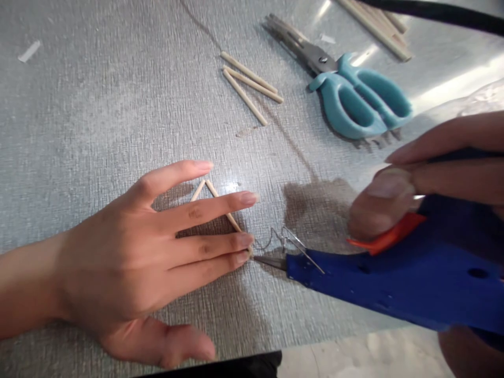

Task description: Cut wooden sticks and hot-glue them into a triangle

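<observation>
My left hand (129,257) lies flat with fingers spread over thin wooden sticks (221,202) that meet in a peak. Its fingertips press down at the lower end of the right-hand stick; the rest of the shape is hidden under the palm and fingers. My right hand (394,189) is wrapped round a blue hot glue gun (394,283) with an orange part under the thumb. The gun's metal nozzle points left, its tip at or very near the stick end beside my left fingertips. A bent wire stand (303,249) sticks out by the nozzle.
Several short sticks (252,79) lie beyond my left hand. Scissors with light-blue handles (362,100) rest to their right. Longer sticks (381,29) lie at the top right, below a black cable (441,13). A thin glue thread crosses the grey textured table (98,115).
</observation>
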Demonstrator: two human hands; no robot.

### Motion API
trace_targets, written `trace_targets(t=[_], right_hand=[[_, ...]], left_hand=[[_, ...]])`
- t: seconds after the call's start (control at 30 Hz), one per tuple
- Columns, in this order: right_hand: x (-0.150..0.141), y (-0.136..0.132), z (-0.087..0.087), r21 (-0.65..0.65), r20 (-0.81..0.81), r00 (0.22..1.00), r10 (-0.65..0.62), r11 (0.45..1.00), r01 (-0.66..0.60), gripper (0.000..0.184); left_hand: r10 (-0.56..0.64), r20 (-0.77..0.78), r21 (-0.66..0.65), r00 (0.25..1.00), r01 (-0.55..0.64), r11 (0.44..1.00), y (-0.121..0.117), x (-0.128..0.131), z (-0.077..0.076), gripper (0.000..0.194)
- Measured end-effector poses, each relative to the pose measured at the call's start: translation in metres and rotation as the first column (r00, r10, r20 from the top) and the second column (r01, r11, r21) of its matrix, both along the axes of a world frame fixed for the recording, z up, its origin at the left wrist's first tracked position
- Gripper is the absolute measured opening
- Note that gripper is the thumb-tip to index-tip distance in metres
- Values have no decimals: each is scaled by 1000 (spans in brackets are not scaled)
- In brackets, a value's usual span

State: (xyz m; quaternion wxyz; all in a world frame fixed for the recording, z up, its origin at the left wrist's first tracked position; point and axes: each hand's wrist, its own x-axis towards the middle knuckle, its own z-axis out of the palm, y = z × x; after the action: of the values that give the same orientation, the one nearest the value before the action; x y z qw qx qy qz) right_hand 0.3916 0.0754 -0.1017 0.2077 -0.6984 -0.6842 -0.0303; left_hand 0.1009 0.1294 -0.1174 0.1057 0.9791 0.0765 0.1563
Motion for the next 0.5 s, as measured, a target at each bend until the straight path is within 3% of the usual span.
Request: trace_targets(t=[0.17, 0.33, 0.5], right_hand=[[10, -6, -1, -72, 42, 988, 152, 986, -148, 47], [10, -5, 3, -106, 48, 993, 107, 989, -101, 36], [16, -5, 3, -129, 43, 985, 164, 979, -158, 31]], left_hand=[[-7, -10, 2, 1000, 7, 1000, 0, 0, 1, 52], [1, -3, 1, 1000, -1, 1000, 1, 1, 2, 51], [-4, -9, -2, 1000, 4, 1000, 0, 2, 3, 51]])
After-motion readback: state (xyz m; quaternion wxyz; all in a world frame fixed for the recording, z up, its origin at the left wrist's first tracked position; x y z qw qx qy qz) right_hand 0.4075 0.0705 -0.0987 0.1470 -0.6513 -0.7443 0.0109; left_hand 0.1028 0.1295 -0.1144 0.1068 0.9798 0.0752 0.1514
